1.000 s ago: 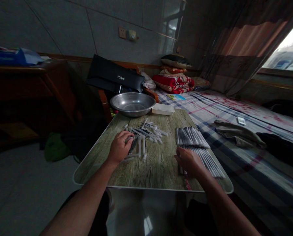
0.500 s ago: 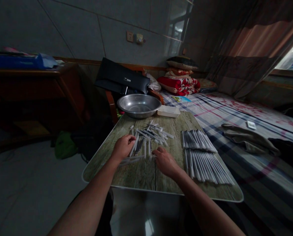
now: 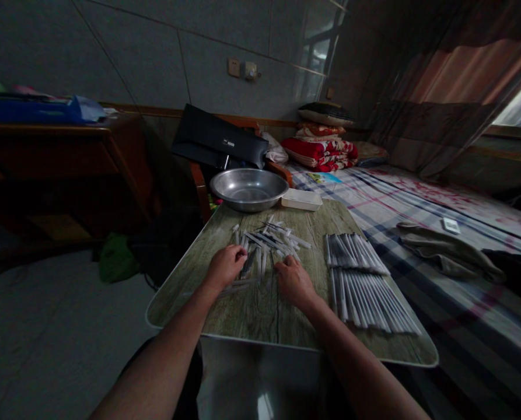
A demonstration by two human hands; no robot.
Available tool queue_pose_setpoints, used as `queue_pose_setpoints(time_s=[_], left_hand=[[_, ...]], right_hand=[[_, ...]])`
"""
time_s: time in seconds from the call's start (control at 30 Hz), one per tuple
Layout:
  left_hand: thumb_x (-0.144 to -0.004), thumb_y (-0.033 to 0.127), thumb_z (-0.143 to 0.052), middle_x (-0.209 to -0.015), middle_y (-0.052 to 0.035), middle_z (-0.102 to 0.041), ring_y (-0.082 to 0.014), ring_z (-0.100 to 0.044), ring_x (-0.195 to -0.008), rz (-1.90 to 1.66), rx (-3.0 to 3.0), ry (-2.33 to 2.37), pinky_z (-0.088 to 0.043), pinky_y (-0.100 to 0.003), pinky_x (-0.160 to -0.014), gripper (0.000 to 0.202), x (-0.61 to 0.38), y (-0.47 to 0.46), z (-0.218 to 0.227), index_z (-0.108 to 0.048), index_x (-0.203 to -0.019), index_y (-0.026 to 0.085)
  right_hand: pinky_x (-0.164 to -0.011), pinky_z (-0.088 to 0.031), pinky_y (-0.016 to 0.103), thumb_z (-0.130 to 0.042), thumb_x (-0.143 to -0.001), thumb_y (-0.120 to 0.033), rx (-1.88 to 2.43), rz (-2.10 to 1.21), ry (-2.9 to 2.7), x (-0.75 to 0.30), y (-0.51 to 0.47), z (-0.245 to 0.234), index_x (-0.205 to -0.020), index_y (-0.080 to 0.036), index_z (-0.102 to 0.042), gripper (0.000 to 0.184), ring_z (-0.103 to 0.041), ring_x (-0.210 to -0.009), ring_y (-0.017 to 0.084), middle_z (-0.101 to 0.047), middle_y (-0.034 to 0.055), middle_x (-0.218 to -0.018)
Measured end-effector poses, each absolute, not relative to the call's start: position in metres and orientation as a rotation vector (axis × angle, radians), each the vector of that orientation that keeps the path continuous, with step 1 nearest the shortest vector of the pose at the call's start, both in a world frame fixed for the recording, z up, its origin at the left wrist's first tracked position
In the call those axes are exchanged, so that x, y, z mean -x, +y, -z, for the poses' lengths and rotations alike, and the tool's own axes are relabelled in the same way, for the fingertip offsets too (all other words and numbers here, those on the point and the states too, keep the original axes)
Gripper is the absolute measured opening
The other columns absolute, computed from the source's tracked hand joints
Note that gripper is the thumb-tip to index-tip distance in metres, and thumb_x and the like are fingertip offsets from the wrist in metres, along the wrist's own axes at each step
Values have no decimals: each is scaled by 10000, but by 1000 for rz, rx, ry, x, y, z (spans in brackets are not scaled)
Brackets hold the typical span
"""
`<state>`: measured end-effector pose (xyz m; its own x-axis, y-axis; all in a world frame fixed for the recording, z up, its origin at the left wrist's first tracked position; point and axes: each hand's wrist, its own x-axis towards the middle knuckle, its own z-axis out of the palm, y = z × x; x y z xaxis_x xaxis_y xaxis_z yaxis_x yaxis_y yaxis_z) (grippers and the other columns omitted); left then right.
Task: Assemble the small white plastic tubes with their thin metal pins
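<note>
My left hand point(image 3: 227, 265) is at the left side of a loose pile of whitish pen barrels point(image 3: 280, 232). Its fingers are closed together, and what they hold, if anything, is hidden. Just right of it lie thin dark pen refills point(image 3: 247, 263). My right hand point(image 3: 295, 282) is at the near right side of the pile with its fingertips pinched, close to a thin dark stick; what is in the pinch is too small to make out. Two overlapping rows of whitish pens point(image 3: 369, 297) lie side by side on the table's right.
A metal basin point(image 3: 249, 189) and a shallow white tray point(image 3: 301, 199) stand at the far edge of the wood-patterned table point(image 3: 255, 318). A bed with a checked sheet point(image 3: 374, 204) adjoins the right side. A wooden desk point(image 3: 59, 151) is at left.
My left hand has moved slightly right, further over the barrels. My right hand has moved slightly up toward the pile. The rows of pens look the same.
</note>
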<state>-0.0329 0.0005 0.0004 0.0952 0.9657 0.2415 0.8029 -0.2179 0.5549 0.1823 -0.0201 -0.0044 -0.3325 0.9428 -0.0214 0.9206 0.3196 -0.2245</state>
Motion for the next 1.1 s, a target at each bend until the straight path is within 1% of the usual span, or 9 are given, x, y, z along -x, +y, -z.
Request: queue_pose_setpoints(time_s=[0.1,0.2,0.3,0.47,0.57,0.7,0.8,1.0,1.1], left_hand=[[-808,194,-546,-846,-58,-694,-191,-635,-809,-804,-2185,1712,-452,-297,-764,133,21,-3,2,-677,-827,178],[-840,177,-517,-926,-72,-686,-201,-626,-878,-729,-2279,1660,-443,-324,-836,181,7,-6,5,-690,-891,182],[-860,184,-492,-950,-84,-657,-206,-611,-904,-588,-2367,1616,-446,-331,-850,229,-6,-8,8,-693,-971,183],[-850,220,-524,-959,-96,-619,-234,-580,-953,-462,-2449,1677,-447,-349,-855,235,-18,-8,11,-683,-1019,182],[-849,196,-518,-966,-88,-600,-228,-573,-948,-475,-2478,1629,-452,-346,-843,232,-22,-9,12,-686,-1008,206],[-860,210,-509,-967,-74,-576,-203,-572,-907,-460,-2474,1631,-453,-328,-833,198,-26,-9,15,-698,-916,213],[-857,208,-510,-977,-81,-567,-196,-576,-905,-481,-2431,1654,-450,-325,-851,206,-26,-7,18,-695,-945,187],[-868,231,-476,-941,-79,-576,-195,-571,-873,-467,-2459,1665,-444,-334,-842,228,-27,-3,20,-698,-903,193],[-855,148,-438,-881,-86,-602,-207,-572,-864,-395,-2515,1595,-440,-336,-816,270,-26,-1,22,-699,-903,193]], right_hand=[[-885,-380,300,-451,-906,-236,1711,-282,-2411,-182,-19,6,-1063,-196,-634,244,-492,-1026,216,-540,107,-1087],[-892,-378,305,-461,-901,-225,1658,-267,-2452,-179,-17,7,-1081,-213,-638,253,-490,-1038,219,-551,98,-1108],[-878,-385,310,-417,-915,-192,1682,-267,-2489,-178,-15,9,-1005,-183,-650,251,-518,-1006,220,-586,110,-1069],[-748,-407,277,-357,-903,-114,1854,-328,-2392,-184,-18,6,-1003,-174,-606,276,-605,-895,200,-632,112,-999],[-696,-400,278,-379,-848,-67,1919,-394,-2347,-190,-22,2,-1080,-166,-563,312,-639,-852,208,-654,118,-976],[-694,-395,278,-469,-750,-81,1901,-457,-2351,-198,-25,-4,-1096,-145,-563,365,-641,-886,227,-668,127,-992],[-687,-378,258,-508,-702,-110,1795,-525,-2342,-205,-25,-10,-1037,-157,-598,350,-628,-871,206,-676,91,-933],[-577,-304,229,-515,-675,-121,1587,-620,-2280,-214,-27,-19,-818,-156,-617,179,-536,-654,133,-617,25,-717],[-569,-309,217,-498,-701,-119,1512,-648,-2202,-217,-28,-17,-777,-160,-607,140,-509,-616,115,-592,8,-683]])
